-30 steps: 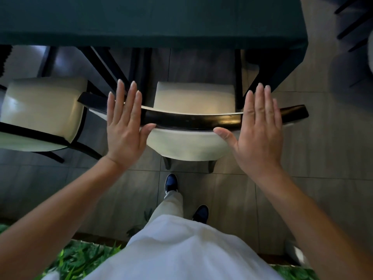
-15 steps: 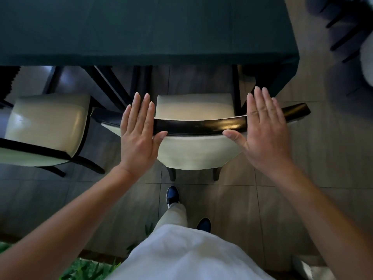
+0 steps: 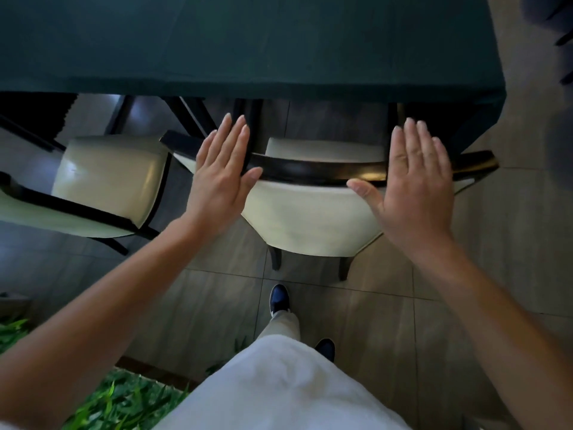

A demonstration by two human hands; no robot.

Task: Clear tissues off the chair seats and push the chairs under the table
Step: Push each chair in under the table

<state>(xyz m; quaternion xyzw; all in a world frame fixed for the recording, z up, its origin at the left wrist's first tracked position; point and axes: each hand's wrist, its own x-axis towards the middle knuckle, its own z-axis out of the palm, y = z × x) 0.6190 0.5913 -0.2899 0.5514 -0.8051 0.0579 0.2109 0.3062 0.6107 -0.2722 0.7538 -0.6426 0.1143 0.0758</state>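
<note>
The dark top rail [image 3: 313, 170] of a cream chair [image 3: 310, 221] is pressed by the flat, straight-fingered left hand [image 3: 221, 178] and right hand [image 3: 409, 193], beside the table's [image 3: 248, 41] near edge.

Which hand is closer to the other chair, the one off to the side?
Left. The left hand lies open at the pushed chair's top rail end next to the side chair; the right hand lies at the rail's far end.

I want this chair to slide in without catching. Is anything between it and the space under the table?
Nothing visible blocks it. Both hands, left hand and right hand, lie flat at the chair's top rail. Bare floor runs under the table. A dark table leg stands close by the seat's right side.
</note>
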